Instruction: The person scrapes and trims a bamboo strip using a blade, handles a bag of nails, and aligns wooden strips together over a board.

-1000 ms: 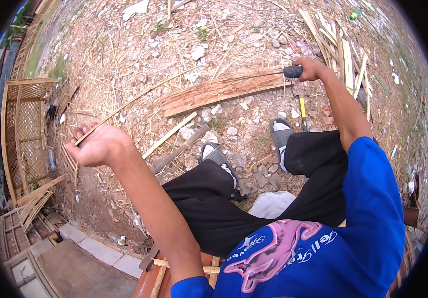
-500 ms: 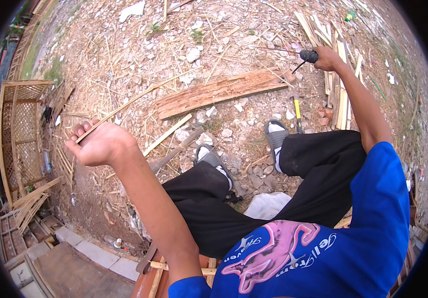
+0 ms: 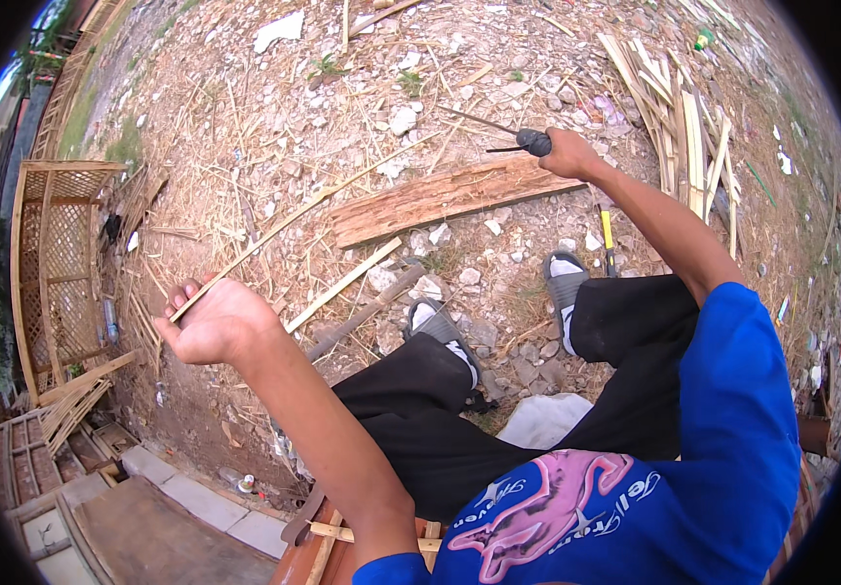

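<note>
My left hand (image 3: 221, 322), palm turned up at the left, has its fingers curled around the near end of a long thin wooden strip (image 3: 284, 227). The strip slants away up and to the right. At the upper right my right hand (image 3: 568, 154) is closed on a tool with a black-wrapped handle (image 3: 534, 142). From that handle a long thin dark blade or rod and a shorter black piece point left; its exact kind is not plain. A rough, weathered wooden plank (image 3: 440, 203) lies on the ground below the tool, in front of my feet.
Pale wooden strips (image 3: 693, 136) are heaped at the right. A yellow-and-black handled tool (image 3: 607, 234) lies beside my sandaled foot (image 3: 567, 292). A wooden lattice panel (image 3: 67, 278) stands at the left. Another slat (image 3: 347, 281) and stones litter the dry ground.
My right hand has swung left and slightly down with the black-handled tool, nearer the strip's far end. The left hand keeps its hold on the strip. The whole view has shifted a little.
</note>
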A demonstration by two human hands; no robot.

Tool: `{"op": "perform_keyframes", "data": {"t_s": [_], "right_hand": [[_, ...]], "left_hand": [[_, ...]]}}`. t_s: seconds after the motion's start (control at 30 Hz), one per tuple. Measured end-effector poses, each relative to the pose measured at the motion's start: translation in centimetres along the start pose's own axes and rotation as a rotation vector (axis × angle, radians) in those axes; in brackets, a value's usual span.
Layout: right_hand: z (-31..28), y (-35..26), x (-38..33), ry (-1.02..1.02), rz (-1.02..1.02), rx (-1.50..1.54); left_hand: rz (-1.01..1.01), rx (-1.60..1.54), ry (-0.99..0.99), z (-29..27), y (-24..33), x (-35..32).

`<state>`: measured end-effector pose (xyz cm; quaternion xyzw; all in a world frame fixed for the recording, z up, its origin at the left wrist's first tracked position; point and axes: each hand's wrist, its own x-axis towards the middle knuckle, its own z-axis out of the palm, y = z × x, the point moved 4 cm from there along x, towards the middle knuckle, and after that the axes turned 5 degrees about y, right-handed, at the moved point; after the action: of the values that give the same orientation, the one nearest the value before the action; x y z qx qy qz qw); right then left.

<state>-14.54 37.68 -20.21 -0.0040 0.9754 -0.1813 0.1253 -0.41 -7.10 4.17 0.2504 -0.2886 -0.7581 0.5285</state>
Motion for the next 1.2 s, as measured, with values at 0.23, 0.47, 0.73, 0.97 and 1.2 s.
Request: {"op": "perform_keyframes", "data": {"t_s": [0.23, 0.47, 0.73, 0.97, 1.2], "right_hand": [[-5.0, -4.6, -2.8, 0.129, -0.040, 0.271], [3.6, -12.2, -12.8, 0.079, 0.163, 0.686], [8.0, -16.2, -19.2, 0.014, 0.123, 0.752], [8.2, -17.7, -17.1, 0.036, -0.003, 0.816], [8.7, -17.0, -16.7, 0.029, 0.032, 0.778]], "left_hand": [[0.029, 0.058, -0.054, 0.6, -2.7, -1.5], [-0.014, 0.186, -0.272, 0.4, -7.6, -4.3], [0.118, 0.347, -0.242, 0.1, -7.5, -5.0], [0.117, 0.321, -0.318, 0.4, -7.8, -6.2], [0.156, 0.337, -0.376, 0.4, -7.7, -6.7]]}}
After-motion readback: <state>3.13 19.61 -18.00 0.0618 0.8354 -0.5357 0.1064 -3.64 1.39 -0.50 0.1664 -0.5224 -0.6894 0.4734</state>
